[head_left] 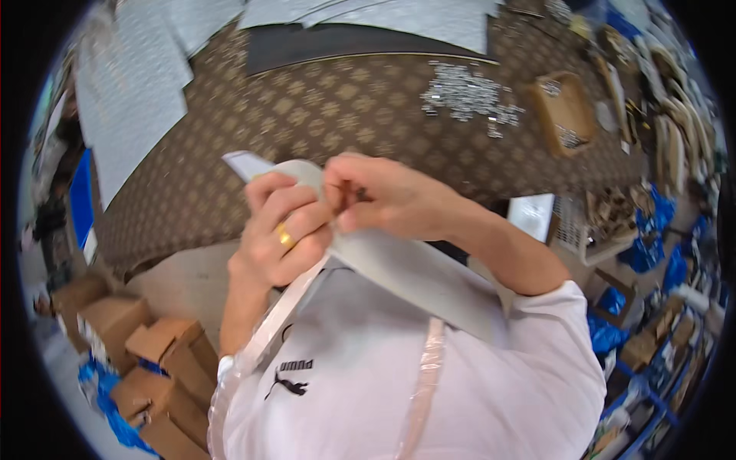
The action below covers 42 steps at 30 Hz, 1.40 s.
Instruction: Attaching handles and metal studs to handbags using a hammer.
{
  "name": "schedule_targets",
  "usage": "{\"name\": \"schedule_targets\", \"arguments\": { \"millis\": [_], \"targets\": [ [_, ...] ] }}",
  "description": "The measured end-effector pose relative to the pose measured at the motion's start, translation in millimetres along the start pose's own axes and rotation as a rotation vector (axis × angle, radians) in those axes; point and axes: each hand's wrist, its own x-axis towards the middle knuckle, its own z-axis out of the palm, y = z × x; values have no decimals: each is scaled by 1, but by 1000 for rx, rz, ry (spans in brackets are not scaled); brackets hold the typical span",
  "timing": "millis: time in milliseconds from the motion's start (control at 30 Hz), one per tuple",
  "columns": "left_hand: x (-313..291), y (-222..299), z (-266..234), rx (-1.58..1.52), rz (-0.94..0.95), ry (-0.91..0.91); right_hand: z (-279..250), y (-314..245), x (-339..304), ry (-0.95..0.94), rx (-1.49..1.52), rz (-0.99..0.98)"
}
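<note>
Close in front of my chest, both hands meet on a long, off-white, flexible piece (422, 276) whose exact kind I cannot make out. Its broad lower end slopes down to the right across my white shirt, and a rounded part shows above my left knuckles. My left hand (284, 226), with a gold ring on it, is closed around the piece. My right hand (379, 195) pinches at its edge beside the left fingers; whatever is between those fingertips is hidden. A white pointed tip (247, 164) sticks out past the left hand.
A brown patterned cloth covers the table (330, 107). On it lie a pile of small silvery metal pieces (468, 92), a shallow brown box (567, 115), and grey-white sheets (130, 92). Cardboard boxes (165, 368) stand at lower left. A white basket (606, 230) is at right.
</note>
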Motion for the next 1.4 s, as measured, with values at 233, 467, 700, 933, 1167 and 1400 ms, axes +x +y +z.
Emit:
{"name": "schedule_targets", "arguments": {
  "millis": [233,467,700,933,1167,1400],
  "targets": [
    [32,12,34,57,-201,95,-38,-23,-39,170,-33,171],
    [15,5,26,173,-225,-17,-215,23,-185,1113,-824,463],
    [11,-4,38,211,-256,16,-225,52,-187,966,-909,463],
    [5,-10,42,199,-253,31,-207,24,-178,1098,-626,373],
    [20,-2,46,156,-123,111,-102,1,-101,546,344,101],
    [20,2,45,197,-89,144,-40,10,-47,159,435,197]
  ]
}}
